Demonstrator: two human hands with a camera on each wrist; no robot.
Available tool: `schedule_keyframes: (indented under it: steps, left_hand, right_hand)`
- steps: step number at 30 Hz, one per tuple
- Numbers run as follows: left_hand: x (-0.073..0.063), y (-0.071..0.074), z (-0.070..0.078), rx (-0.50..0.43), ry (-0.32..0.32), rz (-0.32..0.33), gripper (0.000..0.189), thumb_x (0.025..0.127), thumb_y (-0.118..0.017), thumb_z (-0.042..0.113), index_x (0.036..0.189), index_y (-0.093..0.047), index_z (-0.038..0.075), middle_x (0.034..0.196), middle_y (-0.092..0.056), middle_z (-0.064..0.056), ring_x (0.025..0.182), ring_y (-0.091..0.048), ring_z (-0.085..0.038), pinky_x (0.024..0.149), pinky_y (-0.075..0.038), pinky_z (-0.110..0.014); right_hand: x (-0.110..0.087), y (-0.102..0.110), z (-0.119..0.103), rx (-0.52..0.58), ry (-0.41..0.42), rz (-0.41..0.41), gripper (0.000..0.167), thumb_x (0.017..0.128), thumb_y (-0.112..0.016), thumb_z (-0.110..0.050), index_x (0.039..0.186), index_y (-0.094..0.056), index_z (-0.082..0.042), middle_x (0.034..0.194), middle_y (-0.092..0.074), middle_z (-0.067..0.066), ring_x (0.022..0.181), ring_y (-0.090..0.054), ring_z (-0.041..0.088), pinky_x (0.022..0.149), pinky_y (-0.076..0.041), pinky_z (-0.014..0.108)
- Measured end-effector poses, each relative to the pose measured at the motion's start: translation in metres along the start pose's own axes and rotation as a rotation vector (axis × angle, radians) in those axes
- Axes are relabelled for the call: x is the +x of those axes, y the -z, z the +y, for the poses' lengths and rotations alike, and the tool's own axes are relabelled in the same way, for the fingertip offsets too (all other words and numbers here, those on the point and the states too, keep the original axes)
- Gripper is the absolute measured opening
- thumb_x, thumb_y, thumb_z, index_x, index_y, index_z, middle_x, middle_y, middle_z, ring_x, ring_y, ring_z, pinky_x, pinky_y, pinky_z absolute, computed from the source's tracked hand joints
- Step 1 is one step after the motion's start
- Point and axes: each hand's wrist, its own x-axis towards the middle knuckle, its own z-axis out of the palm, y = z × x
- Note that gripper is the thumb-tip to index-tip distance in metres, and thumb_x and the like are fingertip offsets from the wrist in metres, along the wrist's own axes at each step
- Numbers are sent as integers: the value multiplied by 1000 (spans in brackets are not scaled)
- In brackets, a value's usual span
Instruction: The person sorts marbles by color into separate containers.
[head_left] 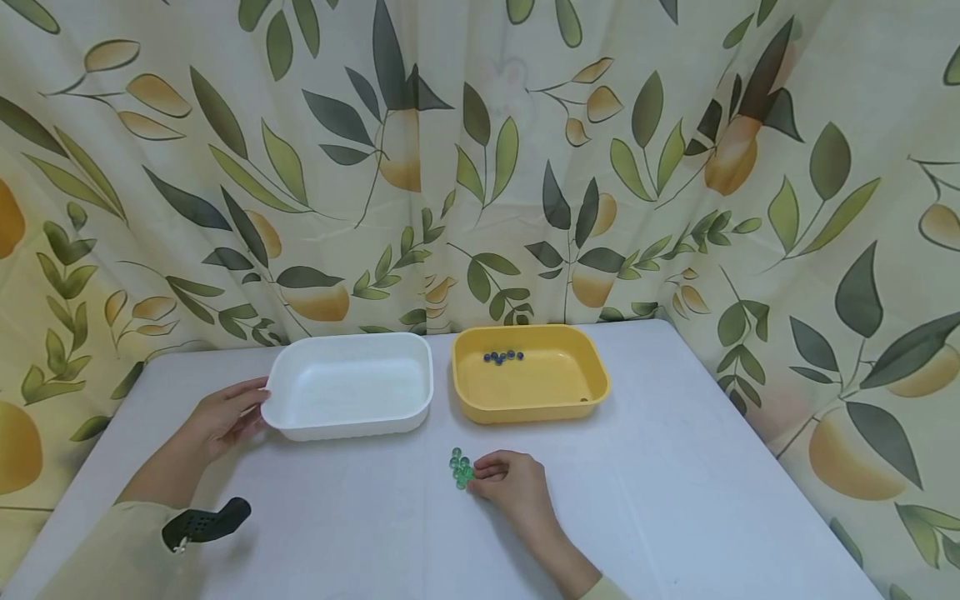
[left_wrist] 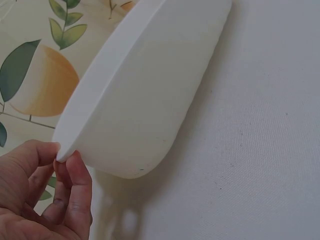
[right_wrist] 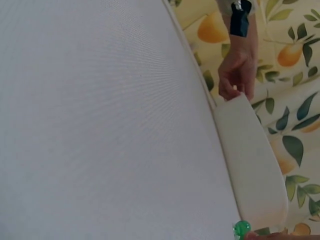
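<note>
My left hand [head_left: 227,418] pinches the left rim of a white plastic basin [head_left: 347,427] between thumb and fingers, which the left wrist view shows close up. The basin rests on the table. Nearer to me lies a small cluster of green glass marbles [head_left: 457,463]. At the cluster's right edge, my right hand [head_left: 517,492] has its thumb and fingertips curled about a marble. In the right wrist view a green marble [right_wrist: 242,228] touches a fingertip at the bottom edge; most of that hand is out of frame there.
A yellow basin [head_left: 525,413] stands right of the white one, with several dark blue marbles [head_left: 498,357] inside and a small dark spot near its front right corner. A white cloth covers the table [head_left: 675,500]. A leaf-patterned curtain [head_left: 480,225] hangs behind.
</note>
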Motion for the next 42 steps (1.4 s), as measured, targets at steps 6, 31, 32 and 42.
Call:
schedule_keyframes:
  steps: [6, 31, 32, 42]
  left_hand:
    - [-1, 0, 1, -4, 8, 9, 17, 95, -67, 19, 90, -68, 35, 82, -65, 15, 75, -64, -5, 72, -59, -22]
    - [-1, -1, 1, 11, 17, 18, 25, 95, -65, 19, 120, -65, 24, 82, -64, 15, 76, -63, -5, 71, -59, -21]
    - [0, -1, 1, 10, 18, 17, 27, 95, -65, 19, 123, -64, 23, 82, -64, 14, 75, -63, -5, 71, -59, -21]
    - [1, 0, 0, 6, 31, 10, 26, 96, -65, 19, 121, -65, 24, 83, -65, 13, 75, -63, -6, 72, -59, -21]
  right_hand:
    - [0, 1, 0, 6, -14, -8, 22, 69, -85, -4, 89, -74, -5, 79, -72, 1, 70, -67, 10, 62, -57, 20]
    - [1, 14, 2, 79, -72, -77, 25, 74, -83, -10, 96, -74, -3, 81, -73, 2, 71, -68, 10, 64, -57, 22]
    - [1, 15, 2, 84, -72, -78, 25, 74, -83, -10, 96, -74, -3, 81, -73, 2, 71, -68, 9, 64, -57, 22]
    - [1, 17, -3, 163, -68, -97, 27, 75, -82, -8, 99, -72, 1, 83, -73, 4, 73, -68, 12, 66, -59, 23]
